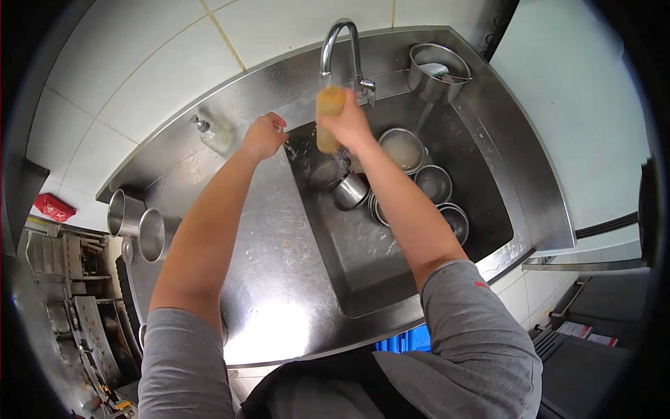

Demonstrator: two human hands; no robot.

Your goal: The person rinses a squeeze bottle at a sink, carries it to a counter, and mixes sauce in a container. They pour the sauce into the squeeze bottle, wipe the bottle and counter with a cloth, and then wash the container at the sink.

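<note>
Above the left part of the sink (370,279), below the faucet (342,35), my right hand (349,126) is closed around a yellowish oblong thing (330,119). It is held upright and blurred, so its kind is unclear. My left hand (265,137) is over the counter by the sink's left edge, its fingers curled in. A small pale glint shows at its fingertips, and I cannot make out what it is. Under my right hand, water splashes near a small metal pot (351,190) in the sink.
Round metal bowls (433,184) and a metal pan with cloudy liquid (403,149) lie in the sink. A metal bucket (427,84) stands at the back right corner. On the counter are a soap dispenser (215,135) and two metal cups (155,234).
</note>
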